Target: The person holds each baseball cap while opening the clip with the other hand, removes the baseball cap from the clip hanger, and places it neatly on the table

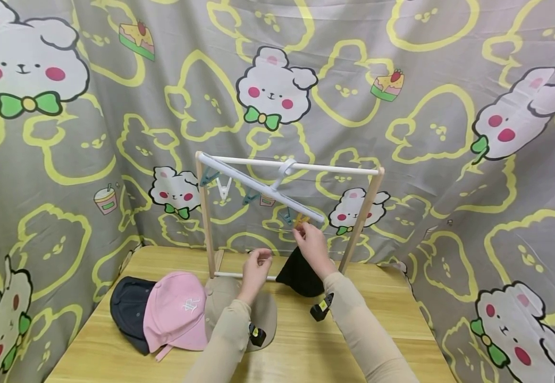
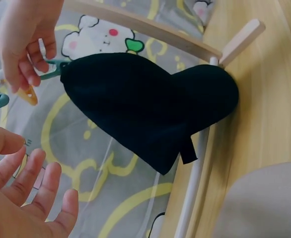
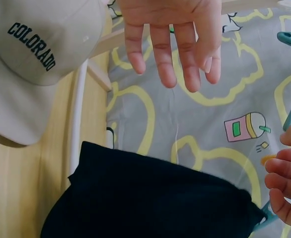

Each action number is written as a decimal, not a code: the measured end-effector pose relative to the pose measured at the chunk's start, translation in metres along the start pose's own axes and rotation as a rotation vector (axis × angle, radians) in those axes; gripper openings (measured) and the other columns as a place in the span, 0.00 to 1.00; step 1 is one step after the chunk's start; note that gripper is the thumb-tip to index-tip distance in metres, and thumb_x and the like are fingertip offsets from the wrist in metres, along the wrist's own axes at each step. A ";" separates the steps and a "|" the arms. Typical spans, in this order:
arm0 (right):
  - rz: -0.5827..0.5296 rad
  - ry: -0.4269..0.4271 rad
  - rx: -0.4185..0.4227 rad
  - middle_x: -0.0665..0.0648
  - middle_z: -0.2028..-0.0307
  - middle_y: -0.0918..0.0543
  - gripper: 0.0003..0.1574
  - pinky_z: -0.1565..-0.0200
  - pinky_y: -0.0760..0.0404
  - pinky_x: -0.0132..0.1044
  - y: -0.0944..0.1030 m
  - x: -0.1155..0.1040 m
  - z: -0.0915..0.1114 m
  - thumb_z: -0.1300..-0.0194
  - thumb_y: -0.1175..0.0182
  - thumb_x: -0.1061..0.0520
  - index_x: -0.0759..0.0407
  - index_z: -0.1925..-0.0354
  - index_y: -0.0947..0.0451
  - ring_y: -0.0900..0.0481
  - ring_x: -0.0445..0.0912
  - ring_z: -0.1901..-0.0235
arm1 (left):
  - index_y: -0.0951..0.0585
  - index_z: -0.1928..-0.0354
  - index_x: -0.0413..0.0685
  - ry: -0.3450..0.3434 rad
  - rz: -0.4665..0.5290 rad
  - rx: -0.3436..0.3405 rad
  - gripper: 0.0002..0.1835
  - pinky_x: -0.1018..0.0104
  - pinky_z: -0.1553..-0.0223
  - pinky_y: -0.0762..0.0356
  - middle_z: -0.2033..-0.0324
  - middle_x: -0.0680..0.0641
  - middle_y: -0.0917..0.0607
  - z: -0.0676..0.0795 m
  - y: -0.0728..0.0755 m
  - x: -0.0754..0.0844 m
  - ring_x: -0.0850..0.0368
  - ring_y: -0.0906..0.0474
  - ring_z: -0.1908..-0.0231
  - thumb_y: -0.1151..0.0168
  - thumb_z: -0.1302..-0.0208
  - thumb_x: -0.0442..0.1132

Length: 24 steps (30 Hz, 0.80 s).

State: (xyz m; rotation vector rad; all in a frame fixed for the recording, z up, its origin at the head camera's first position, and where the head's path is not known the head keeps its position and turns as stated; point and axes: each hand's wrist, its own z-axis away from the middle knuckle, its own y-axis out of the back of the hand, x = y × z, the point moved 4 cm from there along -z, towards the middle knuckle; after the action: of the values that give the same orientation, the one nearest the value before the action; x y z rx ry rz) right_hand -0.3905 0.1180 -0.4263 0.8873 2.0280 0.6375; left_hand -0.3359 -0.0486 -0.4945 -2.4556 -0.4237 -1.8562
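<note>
A black cap [image 2: 125, 99] hangs by its edge from a teal clip [image 2: 57, 68], bill end down near the rack's base. My right hand [image 1: 313, 247] is up at that clip under the right end of the pale blue hanger [image 1: 251, 182]. Its fingers are loosely bent, fingertips right beside the clip, and a yellow clip [image 2: 29, 95] is close by. To the left of the cap, my left hand [image 1: 255, 268] is raised in the air. In the left wrist view its fingers are spread and relaxed, holding nothing.
The hanger is hooked on the white top bar [image 1: 339, 169] of a wooden rack [image 1: 363, 218]. More clips hang along it, including a white clip [image 1: 224, 188]. A navy cap [image 1: 131, 311], pink cap [image 1: 177, 314] and beige cap [image 3: 41, 39] lie left on the wooden table [image 1: 383, 303].
</note>
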 end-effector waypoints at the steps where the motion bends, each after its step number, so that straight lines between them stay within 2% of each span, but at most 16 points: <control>1: -0.007 -0.008 -0.001 0.53 0.70 0.16 0.10 0.70 0.22 0.38 0.000 0.002 0.001 0.31 0.41 0.51 0.56 0.63 0.18 0.21 0.45 0.72 | 0.19 0.56 0.35 0.003 0.002 -0.001 0.09 0.68 0.55 0.21 0.59 0.37 0.15 0.000 -0.001 0.000 0.45 0.19 0.57 0.39 0.39 0.27; 7: -0.016 -0.041 -0.008 0.53 0.71 0.16 0.10 0.68 0.22 0.39 0.001 0.013 0.007 0.31 0.42 0.52 0.56 0.63 0.18 0.22 0.44 0.72 | 0.20 0.56 0.33 -0.012 0.024 -0.018 0.09 0.69 0.55 0.22 0.58 0.35 0.15 0.002 -0.004 0.001 0.43 0.18 0.56 0.40 0.39 0.27; 10: -0.022 -0.048 0.004 0.54 0.72 0.17 0.09 0.69 0.23 0.39 0.002 0.017 0.010 0.31 0.41 0.53 0.57 0.64 0.19 0.23 0.45 0.73 | 0.20 0.56 0.33 -0.010 0.023 -0.023 0.09 0.67 0.54 0.21 0.59 0.35 0.15 0.002 -0.007 0.000 0.42 0.18 0.56 0.40 0.39 0.26; 18: -0.036 -0.046 0.075 0.54 0.75 0.19 0.08 0.71 0.25 0.37 0.008 0.029 0.016 0.34 0.38 0.55 0.59 0.67 0.20 0.25 0.44 0.76 | 0.21 0.55 0.31 -0.003 0.018 -0.056 0.10 0.62 0.53 0.19 0.57 0.34 0.16 0.002 -0.018 -0.004 0.42 0.18 0.56 0.41 0.38 0.27; 24: -0.051 -0.117 0.098 0.55 0.75 0.20 0.08 0.71 0.25 0.38 0.013 0.037 0.017 0.34 0.38 0.55 0.60 0.66 0.21 0.25 0.46 0.75 | 0.20 0.53 0.37 0.000 -0.015 -0.087 0.11 0.56 0.51 0.20 0.56 0.35 0.15 0.002 -0.028 -0.008 0.42 0.18 0.55 0.41 0.37 0.28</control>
State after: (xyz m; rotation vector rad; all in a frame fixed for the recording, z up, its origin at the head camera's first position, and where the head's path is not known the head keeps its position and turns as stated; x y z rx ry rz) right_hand -0.3871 0.1565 -0.4445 0.9058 1.9827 0.4513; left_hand -0.3428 -0.0232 -0.5058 -2.5142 -0.3699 -1.9206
